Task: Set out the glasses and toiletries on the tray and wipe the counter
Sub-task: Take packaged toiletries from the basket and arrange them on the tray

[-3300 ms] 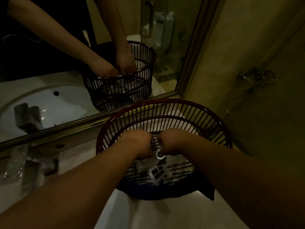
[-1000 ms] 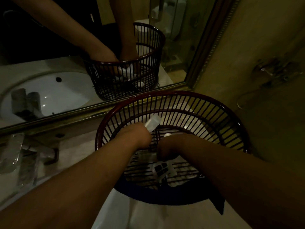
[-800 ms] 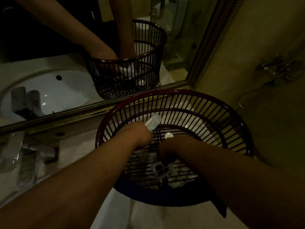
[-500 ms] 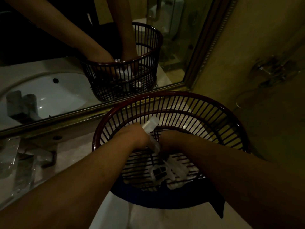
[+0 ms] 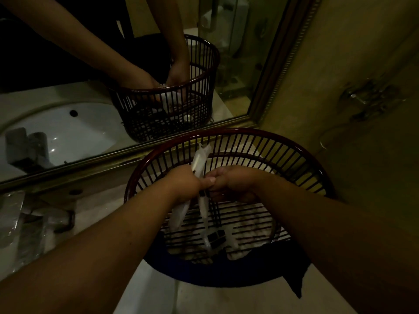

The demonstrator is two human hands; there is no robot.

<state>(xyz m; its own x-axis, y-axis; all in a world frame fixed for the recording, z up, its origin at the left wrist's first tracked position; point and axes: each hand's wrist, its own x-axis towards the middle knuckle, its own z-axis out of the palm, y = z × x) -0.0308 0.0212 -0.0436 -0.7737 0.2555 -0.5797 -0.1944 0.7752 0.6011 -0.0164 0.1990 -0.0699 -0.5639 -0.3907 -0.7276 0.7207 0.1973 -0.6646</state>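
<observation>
A dark red slatted basket (image 5: 294, 150) stands on the counter by the mirror, on a dark blue cloth (image 5: 292, 277). Both hands are inside it. My left hand (image 5: 183, 184) is closed around long white wrapped toiletry packets (image 5: 200, 159) that stick up past the rim and hang down below the fist. My right hand (image 5: 229, 182) pinches the same bundle from the right, thumb against the left hand. One more packet with a black label (image 5: 216, 237) lies on the basket floor.
A gold-framed mirror (image 5: 269, 64) runs along the back and reflects the sink and basket. A chrome tap (image 5: 52, 220) and clear wrapped items (image 5: 11, 218) sit at the left. A tiled wall with a metal fitting (image 5: 365, 98) closes the right side.
The hands have risen from the basket floor and come together. The left hand now holds a taller bundle of packets, and the right hand has closed on it.
</observation>
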